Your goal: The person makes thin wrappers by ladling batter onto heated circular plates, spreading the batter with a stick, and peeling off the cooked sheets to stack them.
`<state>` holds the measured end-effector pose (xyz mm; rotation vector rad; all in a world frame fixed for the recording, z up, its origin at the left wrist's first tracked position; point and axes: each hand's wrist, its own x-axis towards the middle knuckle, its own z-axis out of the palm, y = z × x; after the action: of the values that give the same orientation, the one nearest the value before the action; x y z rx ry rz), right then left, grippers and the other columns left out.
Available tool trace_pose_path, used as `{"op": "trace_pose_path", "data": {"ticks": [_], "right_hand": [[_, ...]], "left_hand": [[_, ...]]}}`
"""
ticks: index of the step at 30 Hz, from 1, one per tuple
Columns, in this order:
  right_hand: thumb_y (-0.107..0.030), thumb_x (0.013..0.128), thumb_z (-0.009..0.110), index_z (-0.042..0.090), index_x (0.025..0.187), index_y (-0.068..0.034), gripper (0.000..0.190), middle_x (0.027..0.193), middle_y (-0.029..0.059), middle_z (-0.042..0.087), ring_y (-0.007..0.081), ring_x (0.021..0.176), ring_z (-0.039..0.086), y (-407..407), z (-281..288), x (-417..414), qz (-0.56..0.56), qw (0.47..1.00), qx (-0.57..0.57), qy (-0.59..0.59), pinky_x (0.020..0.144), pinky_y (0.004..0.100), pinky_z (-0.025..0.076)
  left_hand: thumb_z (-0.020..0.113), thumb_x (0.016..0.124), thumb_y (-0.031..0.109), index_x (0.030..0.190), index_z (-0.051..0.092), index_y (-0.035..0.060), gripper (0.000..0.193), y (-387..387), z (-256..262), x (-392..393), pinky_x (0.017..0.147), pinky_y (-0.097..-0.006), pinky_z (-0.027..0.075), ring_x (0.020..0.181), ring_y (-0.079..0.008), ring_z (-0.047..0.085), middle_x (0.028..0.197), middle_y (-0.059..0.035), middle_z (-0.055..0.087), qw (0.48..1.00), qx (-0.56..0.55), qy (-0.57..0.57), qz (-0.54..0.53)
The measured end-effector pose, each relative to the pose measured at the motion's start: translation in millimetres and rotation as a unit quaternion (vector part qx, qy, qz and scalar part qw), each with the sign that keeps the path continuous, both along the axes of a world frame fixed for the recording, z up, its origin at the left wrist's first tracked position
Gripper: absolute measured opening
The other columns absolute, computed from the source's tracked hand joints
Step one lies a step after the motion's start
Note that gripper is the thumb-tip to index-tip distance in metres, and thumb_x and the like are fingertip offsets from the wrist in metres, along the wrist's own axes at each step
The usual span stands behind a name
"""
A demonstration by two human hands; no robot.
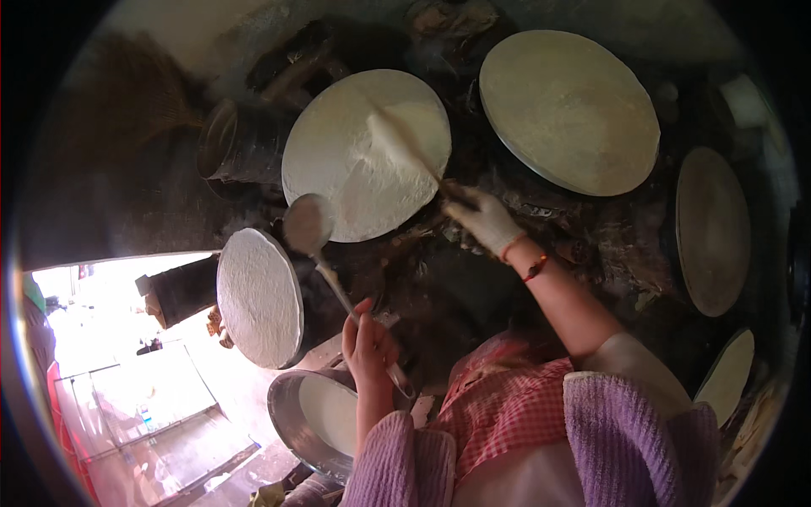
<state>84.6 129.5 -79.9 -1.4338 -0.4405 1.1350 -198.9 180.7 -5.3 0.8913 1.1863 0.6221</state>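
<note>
My left hand [369,350] grips the handle of a metal ladle [308,223]. The ladle's bowl hangs by the lower left edge of a round griddle [329,146] covered with pale batter. In a white glove, my right hand [485,218] holds a long-handled spreader [396,141], blurred, across that griddle. The batter under it is streaked and uneven, with a thinner patch at the lower middle. Below my left hand stands a metal pot [276,415] with white batter [329,412] in it; my forearm and sleeve hide part of it.
More round griddles surround me: a pale-coated one [570,114] at upper right, a white-coated one [260,298] at left, a dark one [713,231] and another pale one [725,377] at right. A metal cylinder [222,139] lies at upper left. Bright light enters at lower left.
</note>
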Motion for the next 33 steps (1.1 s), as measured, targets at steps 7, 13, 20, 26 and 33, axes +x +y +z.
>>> {"op": "trace_pose_path", "data": {"ticks": [7,13,20,26,33], "right_hand": [[-0.028,0.095,0.069,0.059,0.136,-0.011,0.046,0.073,0.0001,0.063,0.0081,0.048,0.053,19.3,-19.9,38.3,-0.136,0.989,-0.058,-0.015,0.043,0.0256,0.044],[-0.023,0.097,0.065,0.061,0.129,-0.01,0.035,0.071,-0.0003,0.06,0.0102,0.047,0.053,29.8,-0.4,16.8,0.094,0.994,-0.053,0.028,0.042,0.0282,0.044],[-0.029,0.096,0.068,0.061,0.13,-0.014,0.037,0.071,-0.0011,0.06,0.0075,0.046,0.051,-58.7,-8.8,17.1,-0.016,0.995,-0.059,0.079,0.04,0.0233,0.04],[-0.032,0.094,0.071,0.064,0.127,-0.013,0.039,0.077,-0.0001,0.065,0.0083,0.049,0.053,-5.6,-34.8,-49.5,0.032,0.992,-0.044,0.11,0.043,0.0259,0.042],[-0.041,0.101,0.059,0.063,0.092,-0.012,0.031,0.059,-0.0007,0.056,0.0096,0.035,0.045,-21.2,-5.7,-32.1,0.073,0.987,-0.025,0.138,0.032,0.026,0.033]], "left_hand": [[0.05,0.106,0.021,0.133,0.055,0.0026,0.033,37.6,29.1,51.5,0.039,-0.0251,0.039,0.043,-0.009,0.041,0.069,-0.0017,0.05,0.991,0.081,-0.028,-0.106],[0.053,0.105,0.023,0.13,0.055,0.0011,0.033,62.7,31.8,85.0,0.041,-0.0253,0.037,0.048,-0.0092,0.042,0.074,-0.001,0.048,0.994,0.023,-0.015,-0.107],[0.054,0.105,0.017,0.123,0.055,0.0029,0.024,2.6,16.4,79.9,0.047,-0.0271,0.035,0.054,-0.0104,0.04,0.073,-0.0002,0.044,0.984,-0.068,-0.149,0.076],[0.054,0.103,0.015,0.109,0.055,0.0029,0.013,-15.2,1.4,105.0,0.061,-0.031,0.048,0.062,-0.0122,0.05,0.079,-0.0003,0.051,0.982,-0.084,-0.168,0.022],[0.045,0.108,0.018,0.135,0.048,0.001,0.032,70.4,14.8,42.2,0.042,-0.0215,0.035,0.05,-0.0066,0.037,0.068,0.0039,0.038,0.565,-0.525,-0.633,0.072]]}}
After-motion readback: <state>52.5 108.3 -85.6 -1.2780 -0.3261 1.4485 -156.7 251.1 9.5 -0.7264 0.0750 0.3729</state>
